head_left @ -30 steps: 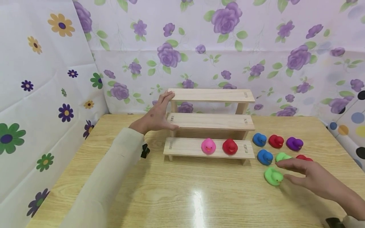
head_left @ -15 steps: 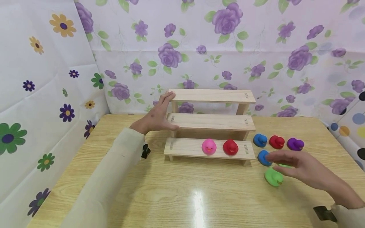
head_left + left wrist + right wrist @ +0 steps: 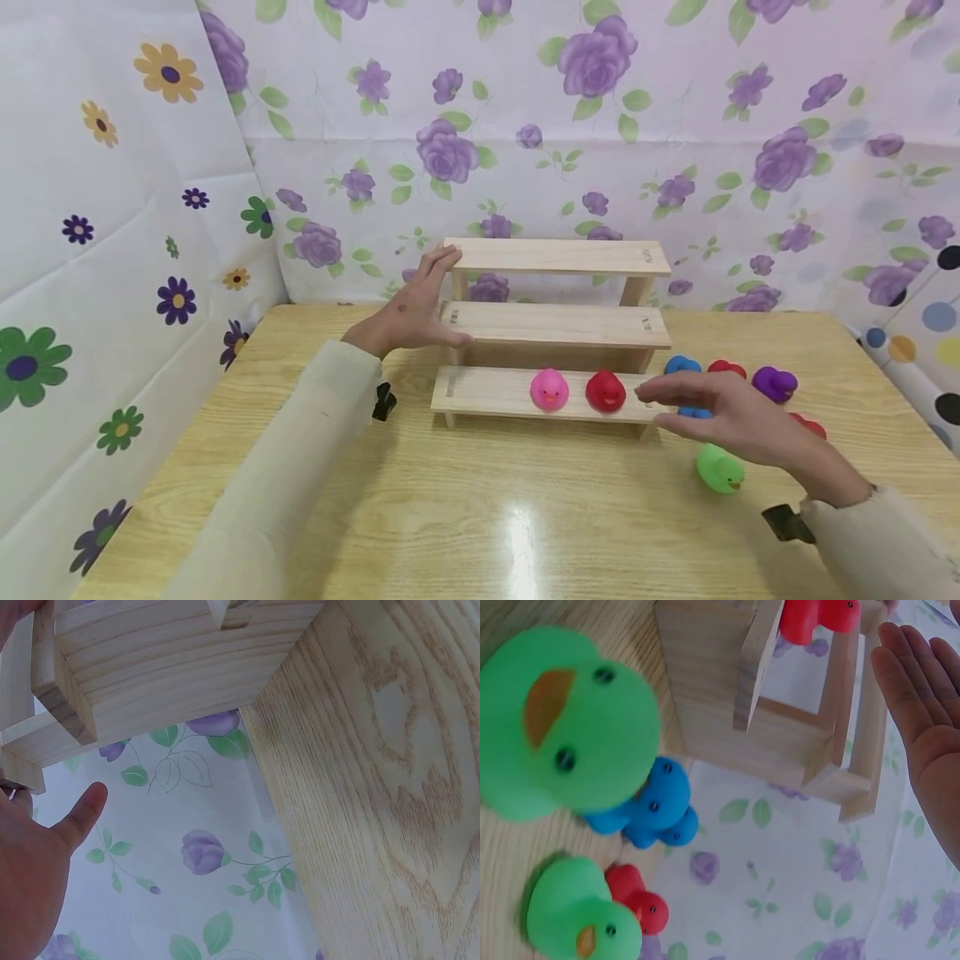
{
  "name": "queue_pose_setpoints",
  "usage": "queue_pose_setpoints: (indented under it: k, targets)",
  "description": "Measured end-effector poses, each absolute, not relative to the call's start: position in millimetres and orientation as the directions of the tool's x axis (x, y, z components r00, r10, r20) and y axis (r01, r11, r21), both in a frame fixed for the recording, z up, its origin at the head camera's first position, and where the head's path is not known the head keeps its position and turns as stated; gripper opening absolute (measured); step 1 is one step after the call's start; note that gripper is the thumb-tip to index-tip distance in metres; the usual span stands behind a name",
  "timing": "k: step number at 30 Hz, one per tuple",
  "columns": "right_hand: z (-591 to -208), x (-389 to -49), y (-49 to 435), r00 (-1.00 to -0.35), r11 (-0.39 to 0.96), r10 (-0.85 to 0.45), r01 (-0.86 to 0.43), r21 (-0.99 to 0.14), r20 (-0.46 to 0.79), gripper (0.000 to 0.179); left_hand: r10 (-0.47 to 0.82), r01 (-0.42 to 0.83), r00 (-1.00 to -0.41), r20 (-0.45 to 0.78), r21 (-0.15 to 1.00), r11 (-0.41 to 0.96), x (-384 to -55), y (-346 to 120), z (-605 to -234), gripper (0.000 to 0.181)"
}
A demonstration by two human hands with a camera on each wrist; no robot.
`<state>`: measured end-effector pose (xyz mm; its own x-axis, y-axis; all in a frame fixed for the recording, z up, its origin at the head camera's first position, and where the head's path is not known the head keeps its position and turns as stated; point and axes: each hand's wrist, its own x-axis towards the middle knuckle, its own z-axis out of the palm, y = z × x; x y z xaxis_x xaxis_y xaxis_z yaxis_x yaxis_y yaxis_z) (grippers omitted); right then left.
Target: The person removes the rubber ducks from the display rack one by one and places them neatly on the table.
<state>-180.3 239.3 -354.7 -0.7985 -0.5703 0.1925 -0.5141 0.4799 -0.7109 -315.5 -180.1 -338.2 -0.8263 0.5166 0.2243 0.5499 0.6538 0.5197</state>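
Note:
A three-tier wooden display shelf (image 3: 555, 323) stands on the table near the back. My left hand (image 3: 408, 312) grips its left end, fingers at the top board and thumb at the middle board's front edge. In the left wrist view, one finger sticks out behind the boards. A pink rubber duck (image 3: 550, 390) and a red rubber duck (image 3: 605, 392) sit on the bottom board. My right hand (image 3: 738, 417) hovers by that board's right end, thumb and fingers apart. The right wrist view shows its bare palm and straight fingers. Nearest below it is a green rubber duck (image 3: 720, 469).
More rubber ducks stand right of the shelf: a purple one (image 3: 775, 383), blue ones (image 3: 682, 364) and red ones (image 3: 808, 426), partly behind my right hand. Another green duck (image 3: 581, 907) shows in the right wrist view. Flowered cloth (image 3: 525, 167) hangs behind the table (image 3: 420, 500).
My right hand has moved left and slightly up, from above the green ducks to the bottom board's right end. The left hand keeps its hold on the shelf.

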Motion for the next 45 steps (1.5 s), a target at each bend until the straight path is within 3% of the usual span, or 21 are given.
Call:
queue_pose_setpoints:
  k: [12, 45]
  targets:
    - [-350, -193, 217, -0.827, 0.528, -0.54, -0.479, -0.701, 0.159, 0.034, 0.513, 0.548, -0.829, 0.224, 0.512, 0.662, -315, -179, -341, 0.127]
    - [-364, -228, 157, -0.783, 0.515, -0.603, -0.53, -0.674, 0.156, 0.042, 0.518, 0.56, -0.821, 0.239, 0.506, 0.655, -315, -180, -339, 0.126]
